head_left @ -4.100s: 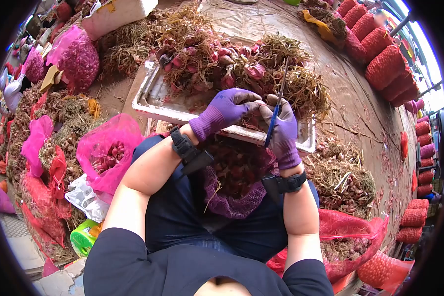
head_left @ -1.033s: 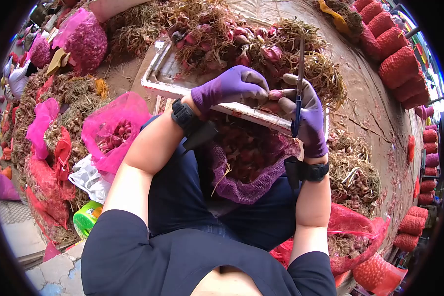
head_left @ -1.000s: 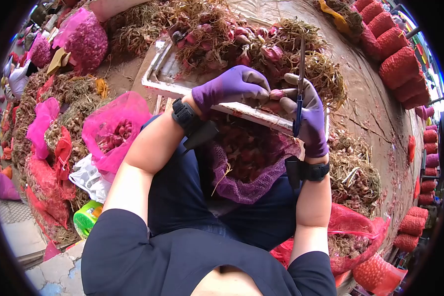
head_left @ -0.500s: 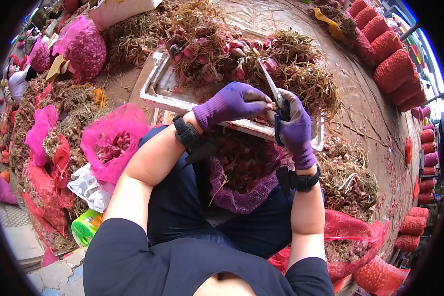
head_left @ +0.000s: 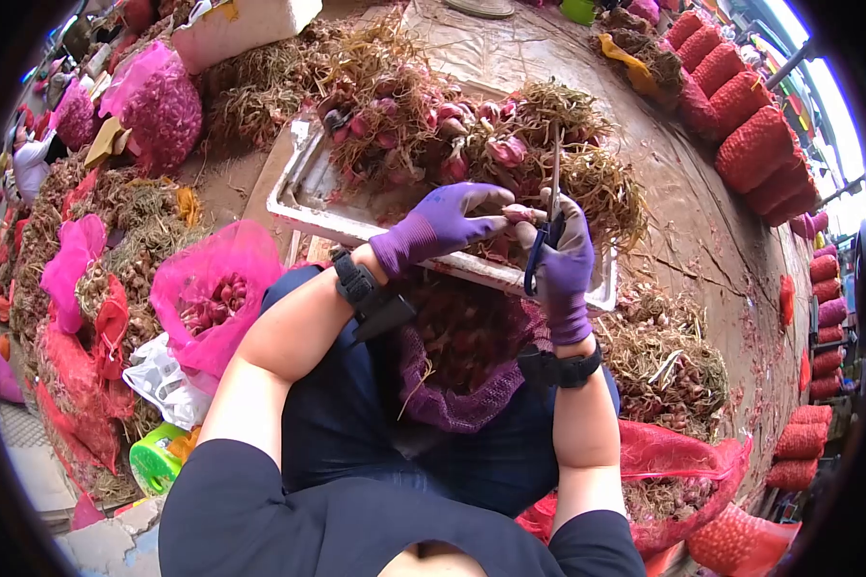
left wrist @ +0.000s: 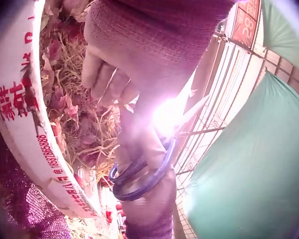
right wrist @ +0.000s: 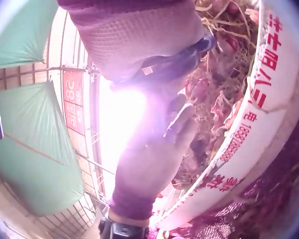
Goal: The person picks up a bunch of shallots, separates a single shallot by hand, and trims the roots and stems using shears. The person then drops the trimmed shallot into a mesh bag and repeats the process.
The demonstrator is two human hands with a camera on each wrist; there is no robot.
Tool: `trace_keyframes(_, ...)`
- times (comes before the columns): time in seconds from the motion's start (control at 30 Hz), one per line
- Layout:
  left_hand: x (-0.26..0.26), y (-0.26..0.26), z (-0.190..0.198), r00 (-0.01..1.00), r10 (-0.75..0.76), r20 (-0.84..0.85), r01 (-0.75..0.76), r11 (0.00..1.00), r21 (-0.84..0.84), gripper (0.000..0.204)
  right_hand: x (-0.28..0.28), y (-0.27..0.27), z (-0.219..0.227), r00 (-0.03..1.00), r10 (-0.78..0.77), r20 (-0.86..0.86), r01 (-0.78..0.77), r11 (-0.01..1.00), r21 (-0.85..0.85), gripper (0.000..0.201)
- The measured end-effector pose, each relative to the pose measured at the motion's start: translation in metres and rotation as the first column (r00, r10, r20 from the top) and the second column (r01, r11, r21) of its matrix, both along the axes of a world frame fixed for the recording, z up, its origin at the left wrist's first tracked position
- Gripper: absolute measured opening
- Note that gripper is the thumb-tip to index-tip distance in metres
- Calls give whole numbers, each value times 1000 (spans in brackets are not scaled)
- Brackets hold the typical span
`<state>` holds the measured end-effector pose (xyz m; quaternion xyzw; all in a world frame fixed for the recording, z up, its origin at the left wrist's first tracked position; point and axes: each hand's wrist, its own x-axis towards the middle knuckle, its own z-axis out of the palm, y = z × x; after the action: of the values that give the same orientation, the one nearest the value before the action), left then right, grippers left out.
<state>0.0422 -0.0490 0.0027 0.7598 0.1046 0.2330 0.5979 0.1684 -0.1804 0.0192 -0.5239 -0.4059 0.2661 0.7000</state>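
Both hands wear purple gloves and meet over the near edge of a white foam tray (head_left: 346, 227) heaped with shallots (head_left: 505, 150) on dry stalks. My left hand (head_left: 443, 221) pinches one end of a small pinkish shallot (head_left: 522, 213) at its fingertips. Gripped in my right hand (head_left: 568, 264) are blue-handled scissors (head_left: 555, 173), blades pointing away from the body; the right thumb lies beside the shallot. The left wrist view shows the scissors' blue loops (left wrist: 144, 184) around the right hand's fingers, with glare hiding the fingertips.
A purple mesh bag (head_left: 467, 409) of shallots sits open between the knees, below the hands. To the left stands an open pink mesh bag (head_left: 212, 274); to the right lie a shallot pile (head_left: 674, 361) and a red net bag (head_left: 678, 452). Filled red sacks (head_left: 755, 154) line the far right.
Half a second ago the scissors were spread and slanted left near the shallot; now they point straight away with blades together. The left hand's fingers have loosened slightly, and more of the shallot shows.
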Motion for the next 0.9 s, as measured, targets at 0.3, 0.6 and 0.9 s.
trace_keyframes(0.3, 0, -5, -3, 996, -15, 85, 36, 968, -249, 25, 6, -2, -9, 998, -58, 35, 62, 989, -134, 48)
trace_keyframes(0.6, 3, -11, -8, 994, 13, 108, 68, 710, -701, 26, 1, -1, -6, 990, -92, -105, 81, 992, -102, 45)
trace_keyframes(0.9, 0, -3, -3, 994, 73, 83, 14, 656, -755, 39, -9, 1, -5, 1000, -22, -19, 18, 983, -182, 39)
